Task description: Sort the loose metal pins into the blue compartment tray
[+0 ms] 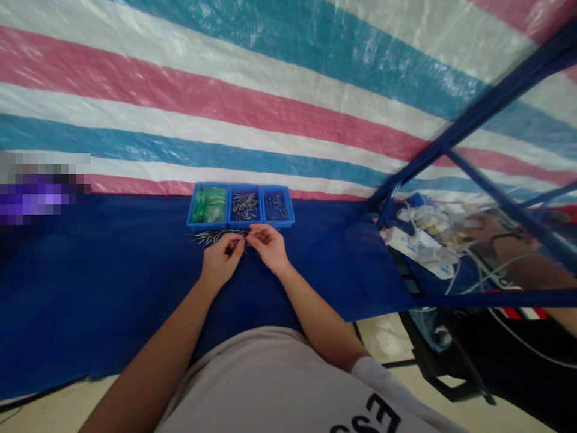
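My left hand (220, 260) and my right hand (269, 246) meet fingertip to fingertip, just in front of a row of small blue bins. Both are closed in a pinch, with a thin metal piece (245, 242) between them; its exact kind is too small to tell. Under and behind my fingers lies a loose pile of thin metal pins (208, 236), partly hidden by my hands. The left bin (207, 227) holds green plastic packets (213, 203). Many similar pins (244, 205) fill the middle bin, and fewer pins (276, 207) lie in the right one.
A blue cloth-covered table (112, 270) runs below a striped tarp wall (270, 108). To the right stands a blue metal frame (424, 156). Beyond it are a cluttered surface with a white box (421, 252), cables, and another person's arm (523, 258). Something purple, pixelated, is at far left.
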Available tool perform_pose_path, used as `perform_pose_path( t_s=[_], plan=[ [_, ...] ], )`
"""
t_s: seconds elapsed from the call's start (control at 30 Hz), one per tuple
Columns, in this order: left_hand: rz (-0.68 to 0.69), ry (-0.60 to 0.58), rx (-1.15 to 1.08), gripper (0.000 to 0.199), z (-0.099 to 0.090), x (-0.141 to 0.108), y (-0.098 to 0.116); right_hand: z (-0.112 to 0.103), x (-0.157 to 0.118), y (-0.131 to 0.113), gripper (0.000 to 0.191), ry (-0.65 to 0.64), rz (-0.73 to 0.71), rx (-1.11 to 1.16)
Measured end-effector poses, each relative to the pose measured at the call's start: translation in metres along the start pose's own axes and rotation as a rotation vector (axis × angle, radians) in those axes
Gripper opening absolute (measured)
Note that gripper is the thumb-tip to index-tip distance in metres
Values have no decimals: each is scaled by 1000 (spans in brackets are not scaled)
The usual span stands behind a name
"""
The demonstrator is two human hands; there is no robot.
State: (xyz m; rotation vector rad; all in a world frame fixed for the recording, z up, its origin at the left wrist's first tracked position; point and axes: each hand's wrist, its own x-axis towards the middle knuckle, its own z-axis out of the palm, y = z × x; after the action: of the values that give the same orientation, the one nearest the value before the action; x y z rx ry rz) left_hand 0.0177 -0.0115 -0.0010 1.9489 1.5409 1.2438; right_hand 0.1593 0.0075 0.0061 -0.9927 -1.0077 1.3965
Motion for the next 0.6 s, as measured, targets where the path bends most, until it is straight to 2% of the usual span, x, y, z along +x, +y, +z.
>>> perform_pose_path(
  t_s=[0.37, 0.6],
  plan=[
    [-28, -60, 6, 26, -3, 2, 1, 2, -4, -5, 49, -25, 24, -6],
    [-6, 12, -7, 23, 0, 0, 0, 1, -2, -4, 47, 3, 9, 31]
  ],
)
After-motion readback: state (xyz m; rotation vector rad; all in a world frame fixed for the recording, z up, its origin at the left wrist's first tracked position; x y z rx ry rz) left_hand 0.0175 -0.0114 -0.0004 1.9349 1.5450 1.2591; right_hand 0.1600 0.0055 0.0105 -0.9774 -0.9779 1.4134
